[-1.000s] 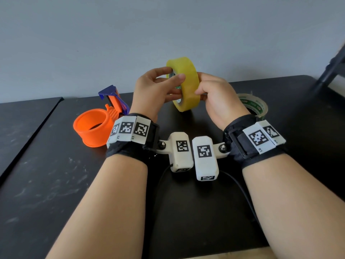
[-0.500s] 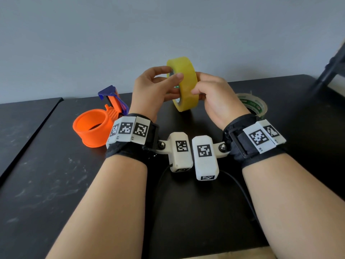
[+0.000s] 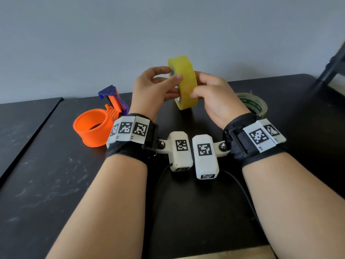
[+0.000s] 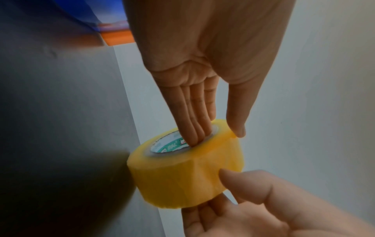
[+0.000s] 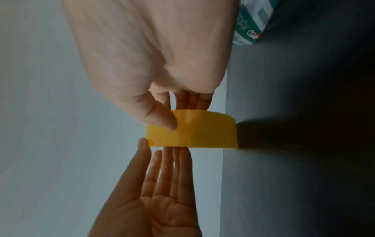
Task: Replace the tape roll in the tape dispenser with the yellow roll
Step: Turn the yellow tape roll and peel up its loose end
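I hold the yellow roll [image 3: 186,85] on edge above the black table [image 3: 56,184], between both hands. My left hand [image 3: 170,73] has its fingers [image 4: 194,128] reaching into the green-printed core, with the thumb on the outer rim. My right hand [image 3: 197,85] grips the other side, its thumb [image 5: 162,118] pressed on the yellow outer face [image 5: 202,133] and its fingers behind the roll. The orange tape dispenser [image 3: 93,129] lies on the table to the left, its ring empty and its blue end [image 3: 110,92] pointing away.
A clear tape roll with a green-printed core [image 3: 253,105] lies flat on the table behind my right wrist. A seam [image 3: 37,128] splits the table on the left. A dark frame [image 3: 334,68] stands at the far right, and a grey wall is behind.
My right thumb has crept a little to the left across the roll's outer face. The roll and my left hand have hardly moved.
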### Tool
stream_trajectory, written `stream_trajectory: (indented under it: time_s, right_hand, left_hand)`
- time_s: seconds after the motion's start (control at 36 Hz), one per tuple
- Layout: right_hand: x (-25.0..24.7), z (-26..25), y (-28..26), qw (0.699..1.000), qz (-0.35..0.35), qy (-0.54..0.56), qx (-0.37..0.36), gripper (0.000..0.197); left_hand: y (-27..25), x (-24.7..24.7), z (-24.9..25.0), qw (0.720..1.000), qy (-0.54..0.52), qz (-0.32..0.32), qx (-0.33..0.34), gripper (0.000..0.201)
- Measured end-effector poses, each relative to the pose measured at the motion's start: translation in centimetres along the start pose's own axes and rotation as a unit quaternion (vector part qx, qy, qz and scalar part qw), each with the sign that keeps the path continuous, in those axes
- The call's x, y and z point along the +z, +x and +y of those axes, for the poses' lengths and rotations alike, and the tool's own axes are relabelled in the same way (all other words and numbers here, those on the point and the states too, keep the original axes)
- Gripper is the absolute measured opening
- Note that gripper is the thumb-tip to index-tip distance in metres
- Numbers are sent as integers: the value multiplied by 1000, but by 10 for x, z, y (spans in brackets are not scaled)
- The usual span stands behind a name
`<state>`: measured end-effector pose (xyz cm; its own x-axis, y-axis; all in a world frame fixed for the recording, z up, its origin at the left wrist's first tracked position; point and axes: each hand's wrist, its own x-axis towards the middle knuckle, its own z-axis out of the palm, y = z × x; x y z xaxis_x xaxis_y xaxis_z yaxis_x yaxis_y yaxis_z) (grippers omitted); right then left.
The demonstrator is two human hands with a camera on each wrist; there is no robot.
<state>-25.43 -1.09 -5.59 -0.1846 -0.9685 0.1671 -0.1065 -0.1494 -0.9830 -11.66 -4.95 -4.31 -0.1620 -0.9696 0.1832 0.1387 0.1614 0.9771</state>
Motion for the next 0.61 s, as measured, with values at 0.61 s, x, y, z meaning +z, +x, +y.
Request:
stream_trajectory:
  time_s: [0.61]
  right_hand:
    - [0,2,-4,1000,-11,-14,5,50]
  left_hand:
    - [2,0,1,995,57,56,56,18]
